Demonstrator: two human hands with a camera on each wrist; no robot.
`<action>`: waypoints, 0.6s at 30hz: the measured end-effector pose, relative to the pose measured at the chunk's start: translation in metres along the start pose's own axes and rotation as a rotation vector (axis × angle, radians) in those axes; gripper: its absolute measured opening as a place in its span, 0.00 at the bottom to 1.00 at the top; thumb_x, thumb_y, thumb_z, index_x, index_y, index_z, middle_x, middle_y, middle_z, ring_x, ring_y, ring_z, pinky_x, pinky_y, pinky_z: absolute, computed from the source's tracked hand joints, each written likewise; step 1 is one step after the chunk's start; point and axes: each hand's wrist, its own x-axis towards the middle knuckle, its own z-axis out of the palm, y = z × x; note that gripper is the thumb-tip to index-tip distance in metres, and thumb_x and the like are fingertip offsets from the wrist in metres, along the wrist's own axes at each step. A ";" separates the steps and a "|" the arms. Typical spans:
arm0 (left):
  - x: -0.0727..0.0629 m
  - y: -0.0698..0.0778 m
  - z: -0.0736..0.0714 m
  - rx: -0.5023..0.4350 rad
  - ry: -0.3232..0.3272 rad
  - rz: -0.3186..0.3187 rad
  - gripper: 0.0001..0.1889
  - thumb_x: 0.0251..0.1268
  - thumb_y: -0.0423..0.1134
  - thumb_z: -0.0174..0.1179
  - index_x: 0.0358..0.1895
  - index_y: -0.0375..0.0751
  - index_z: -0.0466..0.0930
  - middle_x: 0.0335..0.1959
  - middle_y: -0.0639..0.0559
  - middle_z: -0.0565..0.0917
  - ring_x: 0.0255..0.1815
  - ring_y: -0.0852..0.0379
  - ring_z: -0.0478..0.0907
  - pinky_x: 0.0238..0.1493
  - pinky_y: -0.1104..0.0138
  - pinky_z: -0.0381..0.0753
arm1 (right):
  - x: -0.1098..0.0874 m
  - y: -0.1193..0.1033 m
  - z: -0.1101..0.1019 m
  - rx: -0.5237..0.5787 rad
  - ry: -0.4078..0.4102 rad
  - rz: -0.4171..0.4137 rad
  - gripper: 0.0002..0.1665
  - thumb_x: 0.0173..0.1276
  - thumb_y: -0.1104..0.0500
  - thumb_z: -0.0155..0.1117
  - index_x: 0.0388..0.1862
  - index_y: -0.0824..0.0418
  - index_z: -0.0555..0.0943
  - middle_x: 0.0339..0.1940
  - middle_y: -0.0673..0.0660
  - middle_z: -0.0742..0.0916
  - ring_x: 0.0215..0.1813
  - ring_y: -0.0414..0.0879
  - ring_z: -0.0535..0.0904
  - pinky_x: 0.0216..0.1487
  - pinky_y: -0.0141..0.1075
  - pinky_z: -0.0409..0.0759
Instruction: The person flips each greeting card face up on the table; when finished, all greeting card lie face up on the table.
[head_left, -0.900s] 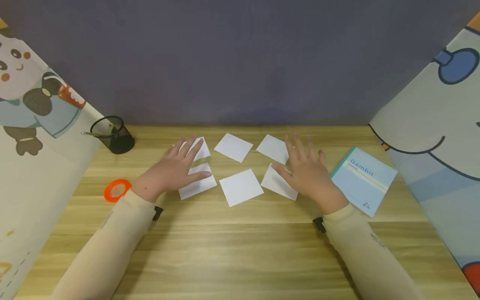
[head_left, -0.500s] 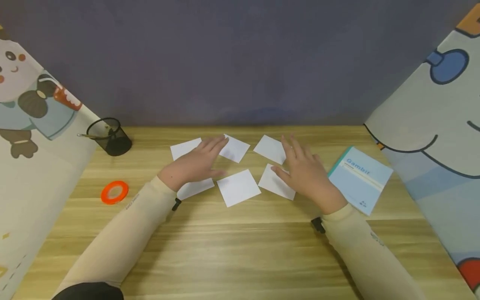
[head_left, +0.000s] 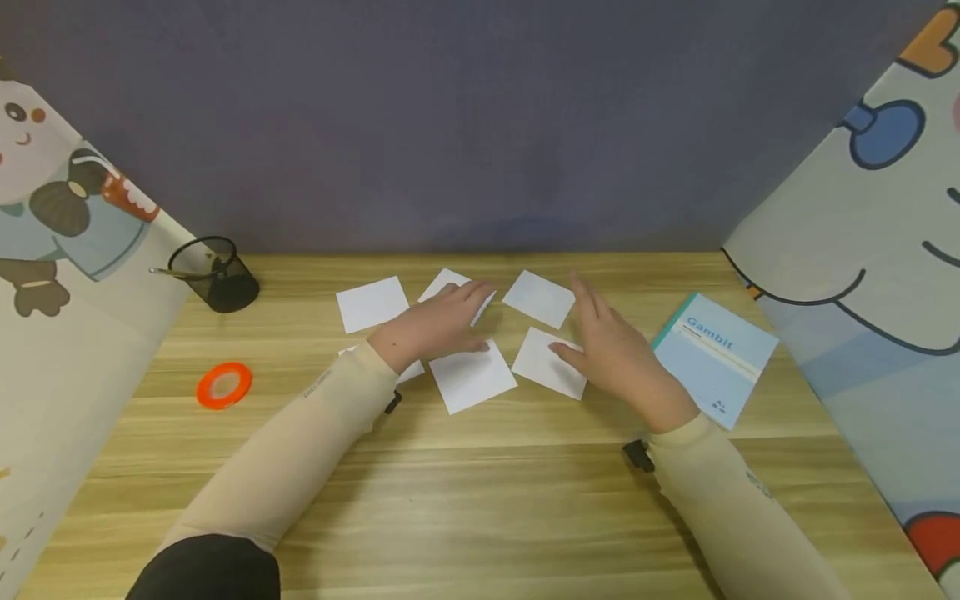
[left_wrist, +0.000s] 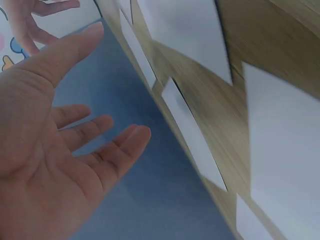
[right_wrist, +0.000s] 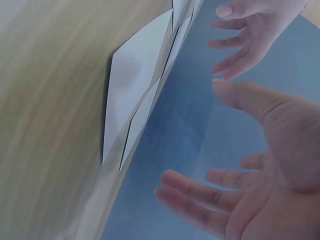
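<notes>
Several white cards lie in two rows on the wooden table. My left hand hovers over the middle of the rows, partly covering the back middle card and the front middle card. The back left card shows fully; the left forearm hides part of the front left one. My right hand is held above the table beside the back right card, its thumb over the front right card. In both wrist views the fingers are loosely spread and hold nothing.
A light blue notebook lies to the right of the right hand. On the left are an orange ring-shaped roll and a black mesh pen cup with a pen in it. A dark wall stands behind the table.
My left hand has moved right, from over the left cards to over the middle ones. The right hand has stayed nearly in place, turning slightly onto its side. The cards lie as before.
</notes>
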 end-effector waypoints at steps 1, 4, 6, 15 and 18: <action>0.003 0.002 0.001 -0.004 -0.001 0.012 0.49 0.75 0.54 0.67 0.88 0.47 0.46 0.90 0.48 0.51 0.86 0.36 0.58 0.84 0.45 0.67 | 0.000 0.001 0.000 0.009 -0.003 0.004 0.66 0.78 0.44 0.68 0.90 0.58 0.31 0.90 0.69 0.53 0.79 0.75 0.69 0.63 0.66 0.83; 0.010 0.006 0.006 -0.009 -0.002 0.066 0.51 0.73 0.52 0.70 0.88 0.45 0.47 0.89 0.46 0.55 0.86 0.36 0.60 0.85 0.47 0.66 | -0.001 0.003 0.001 0.029 -0.011 0.008 0.68 0.76 0.45 0.70 0.90 0.58 0.30 0.90 0.70 0.54 0.72 0.74 0.77 0.57 0.62 0.87; 0.014 0.008 0.009 -0.001 -0.015 0.092 0.51 0.72 0.51 0.71 0.88 0.44 0.47 0.89 0.45 0.56 0.86 0.37 0.60 0.87 0.49 0.64 | 0.000 0.004 0.002 0.042 -0.016 0.003 0.68 0.75 0.47 0.72 0.90 0.58 0.31 0.89 0.72 0.55 0.66 0.74 0.81 0.55 0.61 0.88; 0.032 0.030 0.022 0.065 -0.072 0.165 0.49 0.69 0.59 0.72 0.84 0.39 0.58 0.82 0.43 0.67 0.84 0.44 0.64 0.90 0.53 0.58 | -0.003 0.017 0.004 0.126 -0.126 0.075 0.71 0.71 0.46 0.76 0.90 0.57 0.32 0.82 0.79 0.62 0.59 0.75 0.83 0.55 0.64 0.86; 0.038 0.035 0.024 0.088 -0.078 0.176 0.48 0.66 0.61 0.73 0.81 0.39 0.63 0.77 0.45 0.72 0.78 0.49 0.71 0.85 0.58 0.68 | -0.004 0.021 0.004 0.149 -0.179 0.084 0.73 0.69 0.45 0.78 0.90 0.60 0.34 0.80 0.79 0.63 0.59 0.73 0.83 0.55 0.62 0.86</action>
